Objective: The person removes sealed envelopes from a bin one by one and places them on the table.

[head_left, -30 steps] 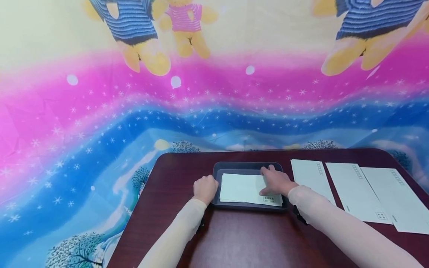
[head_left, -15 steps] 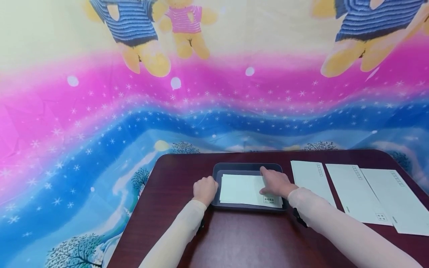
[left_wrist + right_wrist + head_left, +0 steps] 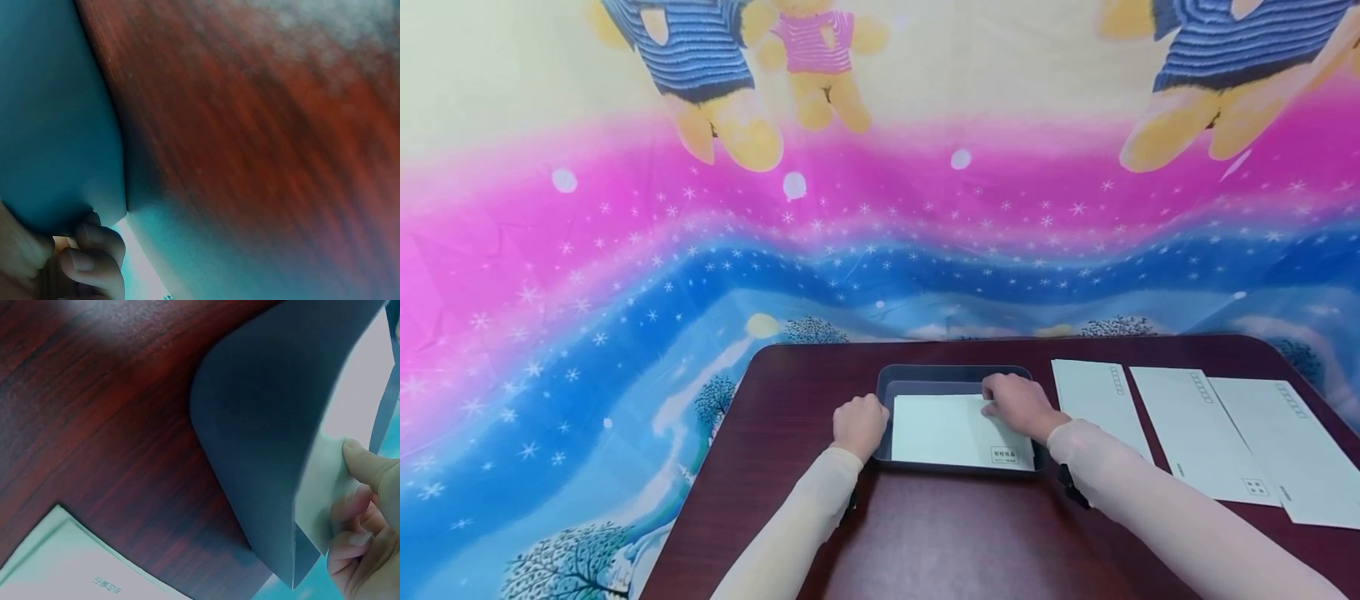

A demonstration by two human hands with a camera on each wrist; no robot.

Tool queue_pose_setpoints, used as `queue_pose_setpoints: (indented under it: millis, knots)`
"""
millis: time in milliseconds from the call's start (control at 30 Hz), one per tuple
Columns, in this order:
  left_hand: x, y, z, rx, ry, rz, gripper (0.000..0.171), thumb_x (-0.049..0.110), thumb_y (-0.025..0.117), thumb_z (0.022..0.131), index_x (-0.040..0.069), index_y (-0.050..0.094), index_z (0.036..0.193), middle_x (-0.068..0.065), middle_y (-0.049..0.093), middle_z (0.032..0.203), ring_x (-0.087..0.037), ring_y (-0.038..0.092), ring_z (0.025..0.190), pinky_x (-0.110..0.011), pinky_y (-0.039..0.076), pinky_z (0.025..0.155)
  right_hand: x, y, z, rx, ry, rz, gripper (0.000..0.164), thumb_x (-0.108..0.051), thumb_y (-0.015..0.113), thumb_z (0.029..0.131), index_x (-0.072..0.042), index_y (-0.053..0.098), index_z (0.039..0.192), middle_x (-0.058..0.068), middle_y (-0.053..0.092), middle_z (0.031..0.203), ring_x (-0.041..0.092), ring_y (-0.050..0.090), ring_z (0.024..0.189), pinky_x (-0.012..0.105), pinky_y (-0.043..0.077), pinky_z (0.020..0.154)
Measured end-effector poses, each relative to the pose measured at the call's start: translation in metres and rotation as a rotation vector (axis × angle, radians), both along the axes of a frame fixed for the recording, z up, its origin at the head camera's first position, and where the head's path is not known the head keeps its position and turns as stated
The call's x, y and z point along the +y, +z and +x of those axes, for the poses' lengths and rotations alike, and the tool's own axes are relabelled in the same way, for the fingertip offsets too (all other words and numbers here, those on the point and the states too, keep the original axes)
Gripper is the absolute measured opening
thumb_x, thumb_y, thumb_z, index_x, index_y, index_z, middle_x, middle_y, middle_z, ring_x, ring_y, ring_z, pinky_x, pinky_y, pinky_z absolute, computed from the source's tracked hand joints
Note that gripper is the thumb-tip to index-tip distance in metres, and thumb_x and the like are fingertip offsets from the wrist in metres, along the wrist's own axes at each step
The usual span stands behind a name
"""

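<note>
A dark grey tray on the table holds a small stack of pale envelopes, the top one with a printed box at its near right corner. My left hand grips the tray's left end; in the left wrist view its fingers are curled at the tray's rim. My right hand reaches over the tray's right end and pinches the top envelope at its right side. The right wrist view has the thumb flat on the envelope, with the other fingers curled beneath its edge.
Right of the tray lie pale envelopes in three groups: one closest to it, one in the middle, and one at the far right. The dark red wooden table backs onto a patterned cloth.
My right hand's fingers have drawn in from a spread reach to a pinch. The top envelope's near edge has shifted slightly toward me. My left hand has stayed on the tray.
</note>
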State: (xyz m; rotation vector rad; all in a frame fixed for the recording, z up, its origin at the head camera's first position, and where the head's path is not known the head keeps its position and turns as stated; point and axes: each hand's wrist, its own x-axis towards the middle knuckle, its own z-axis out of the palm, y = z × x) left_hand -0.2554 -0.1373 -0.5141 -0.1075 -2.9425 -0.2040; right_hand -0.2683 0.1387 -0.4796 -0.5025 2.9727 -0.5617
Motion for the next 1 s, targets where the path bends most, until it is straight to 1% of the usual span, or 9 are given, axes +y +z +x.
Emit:
queue_pose_setpoints:
  millis: [200,500,700,900,1000]
  knots:
    - [0.0,0.0,0.0,-0.003,0.002,-0.001,0.044,0.023,0.062,0.097,0.015,0.052,0.055,0.001,0.044,0.046,-0.014,0.043,0.041,-0.031,0.038,0.042,0.003,0.001,0.0,0.014,0.013,-0.041,0.032,-0.019,0.077,0.089,-0.015,0.052,0.071,-0.003,0.04,0.062,0.014,0.037,0.056,0.031,0.03,0.054]
    - [0.001,0.001,0.001,-0.02,0.009,-0.007,0.043,0.024,0.062,0.098,0.015,0.054,0.057,0.0,0.045,0.046,-0.014,0.043,0.041,-0.031,0.039,0.042,0.004,0.0,0.001,0.016,0.007,-0.043,0.025,-0.019,0.076,0.09,-0.015,0.055,0.076,-0.001,0.049,0.064,0.014,0.041,0.058,0.031,0.033,0.056]
    - [0.002,0.002,0.001,-0.019,0.005,-0.01,0.045,0.024,0.062,0.098,0.015,0.053,0.055,0.0,0.044,0.045,-0.014,0.043,0.04,-0.031,0.039,0.042,0.006,0.001,0.001,0.007,0.006,-0.038,0.024,-0.021,0.076,0.09,-0.015,0.057,0.078,-0.001,0.051,0.065,0.014,0.043,0.058,0.031,0.033,0.055]
    - [0.001,0.003,0.001,-0.012,0.007,-0.011,0.042,0.023,0.061,0.098,0.014,0.055,0.057,0.0,0.044,0.046,-0.014,0.042,0.041,-0.032,0.04,0.043,0.007,0.007,-0.001,0.028,0.017,-0.04,0.021,-0.021,0.075,0.091,-0.016,0.06,0.077,-0.001,0.054,0.065,0.015,0.046,0.059,0.03,0.035,0.055]
    - [0.001,0.003,0.001,-0.017,0.009,-0.014,0.043,0.024,0.061,0.098,0.014,0.054,0.056,0.0,0.044,0.046,-0.014,0.042,0.041,-0.031,0.039,0.042,0.007,0.012,-0.001,0.028,0.016,-0.039,0.019,-0.021,0.074,0.092,-0.016,0.062,0.078,-0.001,0.055,0.066,0.015,0.047,0.059,0.031,0.035,0.055]
